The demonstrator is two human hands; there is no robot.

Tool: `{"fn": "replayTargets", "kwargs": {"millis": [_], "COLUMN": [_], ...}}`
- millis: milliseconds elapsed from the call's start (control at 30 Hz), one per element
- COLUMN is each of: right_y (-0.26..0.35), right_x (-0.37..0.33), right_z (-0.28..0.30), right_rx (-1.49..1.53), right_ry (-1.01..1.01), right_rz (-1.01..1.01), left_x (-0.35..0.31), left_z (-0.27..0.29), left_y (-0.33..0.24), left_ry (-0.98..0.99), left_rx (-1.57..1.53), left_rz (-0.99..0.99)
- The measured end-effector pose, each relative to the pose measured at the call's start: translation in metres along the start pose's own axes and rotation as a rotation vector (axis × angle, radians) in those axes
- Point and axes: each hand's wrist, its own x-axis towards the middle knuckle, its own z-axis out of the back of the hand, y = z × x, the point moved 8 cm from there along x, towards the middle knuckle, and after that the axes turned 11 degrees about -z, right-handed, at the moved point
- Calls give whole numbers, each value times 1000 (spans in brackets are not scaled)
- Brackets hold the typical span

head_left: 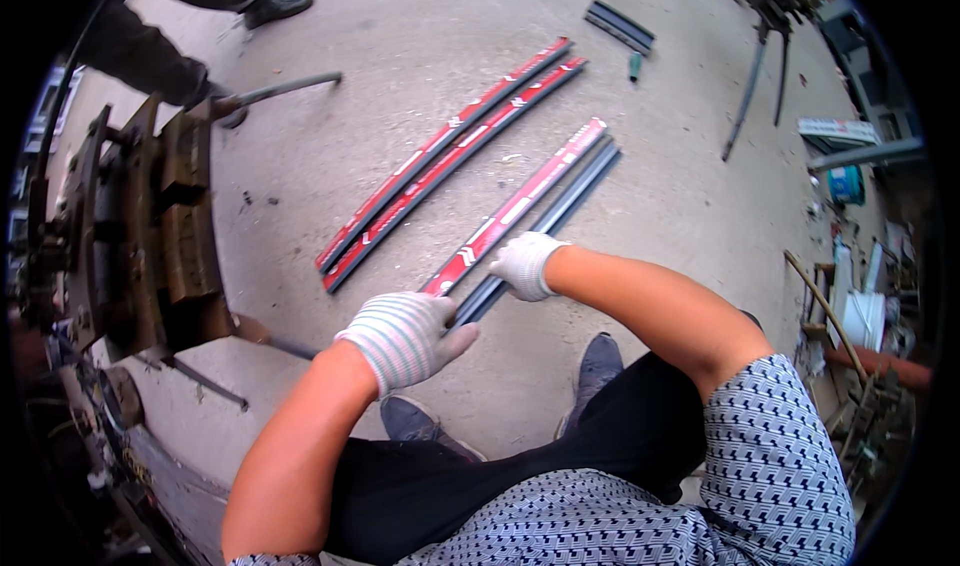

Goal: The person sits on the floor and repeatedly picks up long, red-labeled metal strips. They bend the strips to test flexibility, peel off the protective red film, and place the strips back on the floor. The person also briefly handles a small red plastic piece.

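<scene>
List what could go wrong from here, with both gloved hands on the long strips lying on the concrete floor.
1. The left hand and right hand grip only the near end of the long red-and-white striped strip and dark metal strip; lifted, the far ends may sag or swing.
2. The pair of red-striped strips lies close by and could be knocked.
3. Thin knit gloves may not stop sharp metal edges.

Flat white-red printed box (838, 129) far right; blue canister (846, 184) below it.
</scene>
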Motion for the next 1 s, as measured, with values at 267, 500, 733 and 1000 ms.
{"fn": "replayTargets", "kwargs": {"millis": [267, 500, 733, 1000], "right_y": [0, -15, 5, 28], "right_x": [-1, 19, 20, 45], "right_z": [18, 14, 28, 41], "right_rx": [36, 73, 99, 169], "right_ry": [-10, -23, -25, -129], "right_rz": [-4, -51, -43, -3], "left_x": [-22, -74, -111, -121], "left_z": [37, 70, 77, 73], "left_y": [-41, -93, -103, -87], "left_ry": [-313, -592, -715, -701], "left_rx": [-310, -761, -985, -897], "left_rz": [-287, -678, -1095, -1196]}}
